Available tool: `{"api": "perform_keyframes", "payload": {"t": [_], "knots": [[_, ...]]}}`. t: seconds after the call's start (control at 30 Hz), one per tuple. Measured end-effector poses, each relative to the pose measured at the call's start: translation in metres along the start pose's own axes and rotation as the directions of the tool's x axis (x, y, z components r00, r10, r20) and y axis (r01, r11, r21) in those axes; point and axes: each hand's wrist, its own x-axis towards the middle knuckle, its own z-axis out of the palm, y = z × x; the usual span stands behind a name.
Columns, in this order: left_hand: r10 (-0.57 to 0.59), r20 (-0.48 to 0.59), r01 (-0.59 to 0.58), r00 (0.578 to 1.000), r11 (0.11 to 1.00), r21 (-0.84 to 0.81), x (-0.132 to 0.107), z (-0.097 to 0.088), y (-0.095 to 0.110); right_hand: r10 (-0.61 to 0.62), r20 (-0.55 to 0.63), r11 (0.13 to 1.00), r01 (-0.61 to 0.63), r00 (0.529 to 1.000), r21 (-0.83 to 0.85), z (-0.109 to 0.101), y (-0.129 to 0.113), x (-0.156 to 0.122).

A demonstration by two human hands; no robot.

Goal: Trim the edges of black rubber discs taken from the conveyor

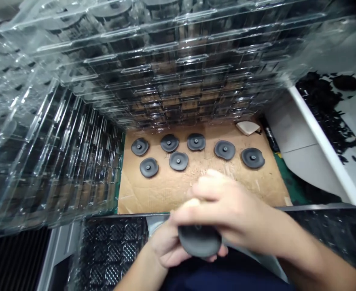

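Left hand (165, 245) holds disc (200, 243) (7 discs (182, 163) on cardboard (149, 197)).

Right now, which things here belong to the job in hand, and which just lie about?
Seemingly in use:
black disc in left hand, right hand over it
seven similar discs on the cardboard
perhaps the stacked plastic trays

Seemingly lying about:
white wedge
black scraps at right

dark discs (182, 163) on cardboard (144, 196): 7 | held disc (200, 243): 1 | hands (231, 202): 2

head: sole view, head-worn | faces forward and down | near, looking over the cardboard sheet (149, 195)
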Motion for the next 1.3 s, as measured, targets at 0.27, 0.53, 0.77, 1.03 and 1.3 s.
{"api": "perform_keyframes", "payload": {"t": [0.27, 0.53, 0.77, 1.03, 1.3], "knots": [[0.041, 0.203, 0.011, 0.978, 0.969, -0.246, -0.004, -0.002, 0.008, 0.436, -0.102, 0.9, -0.436, 0.894, 0.027, 0.055, 0.072, -0.034], [0.101, 0.19, -0.06, 0.977, 0.976, -0.209, -0.01, -0.005, 0.011, 0.461, -0.403, 0.878, -0.472, 0.791, 0.077, 0.081, 0.062, -0.053], [0.691, 0.173, -0.577, 0.702, 0.408, 0.708, -0.01, -0.008, 0.01, 0.437, -0.391, 0.896, -0.43, 0.81, 0.109, 0.073, 0.043, -0.052], [0.71, 0.348, -0.469, 0.612, -0.028, 0.883, -0.013, -0.005, 0.015, 0.35, -0.426, 0.928, -0.37, 0.835, 0.036, 0.06, 0.026, -0.067], [0.501, -0.189, -0.267, 0.844, 0.699, 0.663, -0.013, -0.003, 0.022, 0.014, -0.453, 1.0, -0.024, 0.892, -0.015, 0.041, 0.012, -0.041]]}}
